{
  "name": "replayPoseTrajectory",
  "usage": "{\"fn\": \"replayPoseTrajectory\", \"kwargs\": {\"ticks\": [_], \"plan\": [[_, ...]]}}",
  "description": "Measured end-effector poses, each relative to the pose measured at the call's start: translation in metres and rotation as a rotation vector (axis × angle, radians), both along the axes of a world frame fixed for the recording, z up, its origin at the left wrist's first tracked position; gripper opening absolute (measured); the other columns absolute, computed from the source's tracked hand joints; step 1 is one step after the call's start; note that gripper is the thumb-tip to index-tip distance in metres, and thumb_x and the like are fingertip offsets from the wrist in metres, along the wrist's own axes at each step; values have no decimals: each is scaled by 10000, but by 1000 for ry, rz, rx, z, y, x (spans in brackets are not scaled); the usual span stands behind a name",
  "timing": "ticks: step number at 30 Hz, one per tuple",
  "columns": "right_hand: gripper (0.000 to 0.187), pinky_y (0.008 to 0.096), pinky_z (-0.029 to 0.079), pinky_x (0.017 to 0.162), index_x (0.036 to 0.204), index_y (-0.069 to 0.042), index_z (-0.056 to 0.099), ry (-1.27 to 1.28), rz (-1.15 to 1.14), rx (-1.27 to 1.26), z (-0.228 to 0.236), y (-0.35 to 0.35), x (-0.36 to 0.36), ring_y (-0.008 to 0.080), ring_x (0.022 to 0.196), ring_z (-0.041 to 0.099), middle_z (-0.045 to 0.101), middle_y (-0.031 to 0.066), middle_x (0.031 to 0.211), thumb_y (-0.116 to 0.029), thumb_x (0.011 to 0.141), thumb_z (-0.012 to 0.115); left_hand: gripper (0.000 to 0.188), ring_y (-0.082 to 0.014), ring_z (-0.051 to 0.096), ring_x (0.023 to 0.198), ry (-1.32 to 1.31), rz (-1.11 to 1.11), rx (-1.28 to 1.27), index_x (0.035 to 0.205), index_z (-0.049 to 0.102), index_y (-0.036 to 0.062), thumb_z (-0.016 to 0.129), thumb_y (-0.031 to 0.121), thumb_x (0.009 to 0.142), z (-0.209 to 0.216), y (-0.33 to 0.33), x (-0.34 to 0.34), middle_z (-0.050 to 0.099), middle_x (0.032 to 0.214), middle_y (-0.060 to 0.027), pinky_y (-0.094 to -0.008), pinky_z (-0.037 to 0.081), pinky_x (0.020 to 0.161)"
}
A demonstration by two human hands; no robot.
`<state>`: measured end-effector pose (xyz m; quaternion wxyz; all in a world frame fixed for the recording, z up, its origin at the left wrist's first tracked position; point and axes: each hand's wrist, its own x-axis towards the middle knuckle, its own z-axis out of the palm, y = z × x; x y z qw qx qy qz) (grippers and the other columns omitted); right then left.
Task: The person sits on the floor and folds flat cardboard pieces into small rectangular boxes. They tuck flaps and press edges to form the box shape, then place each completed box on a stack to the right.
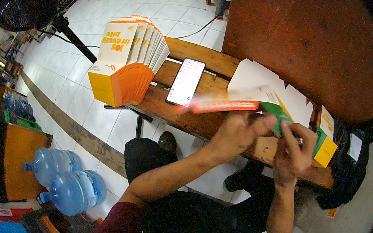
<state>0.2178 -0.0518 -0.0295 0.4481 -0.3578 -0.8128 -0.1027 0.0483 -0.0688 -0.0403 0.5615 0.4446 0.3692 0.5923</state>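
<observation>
Above the slatted wooden bench (151,100), both my hands are on a partly folded paper carton (227,105) in orange, green, yellow and white, its left end smeared by motion. My left hand (235,136) pinches its near side, thumb toward the green panel. With bent fingers, my right hand (295,151) grips the green end of the same carton. Flat white carton blanks (254,77) lie behind it on the bench. At the left end a fanned stack of white, orange and yellow cartons (120,64) stands. A phone with a lit screen (186,81) lies between the stack and my hands.
Right of my hands sits another yellow, green and white carton (325,143), beside a black bag (347,171). A brown board (307,43) rises behind the bench. A black fan (34,7) stands at far left, and blue water jugs (75,191) lie on the tiled floor.
</observation>
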Motion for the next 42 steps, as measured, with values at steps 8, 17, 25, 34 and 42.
{"fn": "replayPoseTrajectory", "kwargs": {"ticks": [8,17,25,34,42], "plan": [[321,348,514,715,987,-61,722,210,62,-80,0,0,-10,249,816,627,651,103,920,32,681,751,371,-182,607,1005,207,277,-107,1176,611,8,715,228,896,11,-6,-8,647,1126,-91,-314,485,889],[183,300,532,698,936,-2,701,350,134,-298,7,4,-7,223,788,656,657,135,900,1,759,748,234,-177,689,804,392,332,163,1084,665,-1,707,123,891,3,-6,-5,733,895,-88,-322,548,767],[86,267,499,661,863,18,695,533,100,-734,17,8,11,159,751,636,667,99,822,-37,805,727,260,-217,679,920,772,354,376,1059,683,-8,736,162,870,-5,5,-14,716,997,-108,-340,524,857],[87,282,485,650,798,13,668,529,222,-654,12,14,3,165,701,624,656,97,779,-42,779,733,407,-239,650,981,591,408,188,1058,657,-17,833,217,776,-15,8,8,683,1060,-123,-358,511,886],[86,299,483,626,764,18,655,468,174,-608,10,17,-2,190,682,630,641,114,744,-23,753,730,352,-207,660,912,480,354,161,1031,672,-9,830,176,777,-15,10,15,692,986,-99,-353,522,847]]}}
